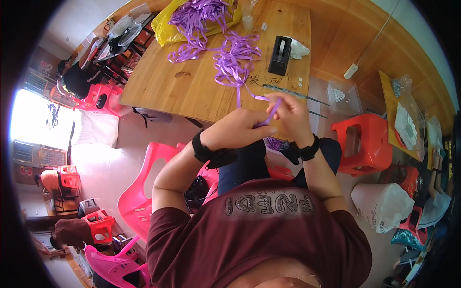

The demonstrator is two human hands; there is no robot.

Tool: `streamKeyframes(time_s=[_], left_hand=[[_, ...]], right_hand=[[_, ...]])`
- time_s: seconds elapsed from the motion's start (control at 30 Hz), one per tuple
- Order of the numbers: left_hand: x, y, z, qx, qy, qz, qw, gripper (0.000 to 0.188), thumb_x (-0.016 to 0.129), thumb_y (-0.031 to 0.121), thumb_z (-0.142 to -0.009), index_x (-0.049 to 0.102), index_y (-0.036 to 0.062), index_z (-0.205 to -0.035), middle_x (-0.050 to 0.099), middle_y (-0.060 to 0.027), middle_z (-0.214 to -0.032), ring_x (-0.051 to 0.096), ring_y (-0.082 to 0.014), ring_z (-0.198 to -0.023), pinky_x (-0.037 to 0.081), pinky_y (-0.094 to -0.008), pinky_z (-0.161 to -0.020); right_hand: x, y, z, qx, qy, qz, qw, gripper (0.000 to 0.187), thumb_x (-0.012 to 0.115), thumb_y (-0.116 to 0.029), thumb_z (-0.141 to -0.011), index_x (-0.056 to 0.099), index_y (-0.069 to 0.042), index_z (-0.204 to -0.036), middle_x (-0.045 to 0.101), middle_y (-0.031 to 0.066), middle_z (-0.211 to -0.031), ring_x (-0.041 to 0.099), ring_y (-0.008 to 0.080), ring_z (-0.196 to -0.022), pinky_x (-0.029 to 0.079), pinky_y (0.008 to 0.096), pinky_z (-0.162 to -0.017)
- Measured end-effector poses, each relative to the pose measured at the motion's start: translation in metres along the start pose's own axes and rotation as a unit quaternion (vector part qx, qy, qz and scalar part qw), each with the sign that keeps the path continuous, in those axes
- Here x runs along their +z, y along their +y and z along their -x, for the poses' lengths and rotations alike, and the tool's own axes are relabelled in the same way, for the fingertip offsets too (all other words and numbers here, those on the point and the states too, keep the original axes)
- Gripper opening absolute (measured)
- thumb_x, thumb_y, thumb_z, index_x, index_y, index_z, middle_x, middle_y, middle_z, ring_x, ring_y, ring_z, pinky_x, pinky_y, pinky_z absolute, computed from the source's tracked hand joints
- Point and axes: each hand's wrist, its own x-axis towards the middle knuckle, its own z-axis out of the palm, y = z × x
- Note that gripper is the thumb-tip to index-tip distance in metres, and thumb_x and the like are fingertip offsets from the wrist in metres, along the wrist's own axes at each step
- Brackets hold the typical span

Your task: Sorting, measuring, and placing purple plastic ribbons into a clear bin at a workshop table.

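A narrow purple ribbon (274, 109) runs between my hands, just off the near edge of the wooden table (192, 98). My left hand (242, 127) is closed on it, thumb pointing to the right. Slightly higher, my right hand (290, 113) pinches the ribbon between its fingertips. From there the ribbon trails back to a loose tangle of purple ribbon (235, 60) on the tabletop. More of it spills out of a yellow plastic bag (163, 26) at the far left of the table. Below my hands, some purple ribbon (274, 143) shows between my legs.
A black tape dispenser (279, 55) stands on the table, with thin dark rods (293, 91) near the edge. To the right are a red stool (362, 144), a clear bin (345, 96) holding white pieces and a white bag (382, 204). A pink chair (139, 192) stands left. Other people sit farther off.
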Motion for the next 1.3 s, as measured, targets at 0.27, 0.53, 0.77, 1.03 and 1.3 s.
streamKeyframes(time_s=[0.27,0.53,0.77,1.03,1.3], left_hand=[[-0.006,-0.100,0.042,-0.085,0.065,0.162,0.981,0.018,0.064,0.018,-0.096,0.065,0.0001,-0.095,0.059,0.0001,-0.073,0.057,-0.0073,-0.068,0.047,-0.0252,-0.063],[0.011,-0.117,0.015,-0.002,0.062,0.099,0.993,0.019,0.066,0.015,-0.093,0.067,-0.0003,-0.105,0.066,-0.0065,-0.081,0.065,-0.0167,-0.077,0.051,-0.0302,-0.074],[0.016,-0.131,-0.021,0.166,0.146,-0.143,0.965,0.043,0.073,0.025,-0.084,0.061,0.0076,-0.122,0.063,-0.0170,-0.119,0.060,-0.0352,-0.109,0.049,-0.0435,-0.095],[-0.046,-0.168,-0.046,0.044,0.226,-0.161,0.960,0.025,0.061,0.005,-0.087,0.069,0.0055,-0.111,0.069,-0.0164,-0.111,0.066,-0.0326,-0.101,0.052,-0.0383,-0.090],[-0.100,-0.146,-0.043,0.084,0.355,0.167,0.916,0.020,0.056,0.005,-0.098,0.069,0.0005,-0.112,0.072,-0.0059,-0.103,0.064,-0.0105,-0.089,0.051,-0.0264,-0.075]], right_hand=[[-0.052,0.015,0.005,0.024,0.239,-0.063,0.969,0.026,0.055,-0.019,-0.102,0.068,0.001,-0.113,0.072,0.0085,-0.094,0.056,0.0046,-0.066,0.047,0.0203,-0.060],[-0.052,0.046,0.019,0.149,0.196,0.029,0.969,0.030,0.059,-0.025,-0.101,0.066,0.000,-0.115,0.072,0.0096,-0.102,0.056,0.0065,-0.066,0.047,0.0215,-0.061],[-0.047,0.042,0.015,0.055,0.172,-0.288,0.940,0.026,0.054,-0.023,-0.103,0.062,-0.001,-0.115,0.071,0.0170,-0.105,0.070,0.0197,-0.077,0.058,0.0311,-0.071],[-0.021,0.021,0.006,0.057,0.147,-0.137,0.978,0.026,0.051,-0.019,-0.104,0.060,0.000,-0.119,0.070,0.0170,-0.105,0.071,0.0243,-0.090,0.059,0.0350,-0.081],[-0.017,0.013,-0.009,0.055,0.232,-0.216,0.947,0.030,0.053,-0.021,-0.104,0.058,0.000,-0.123,0.070,0.0147,-0.108,0.071,0.0193,-0.083,0.059,0.0301,-0.075]])
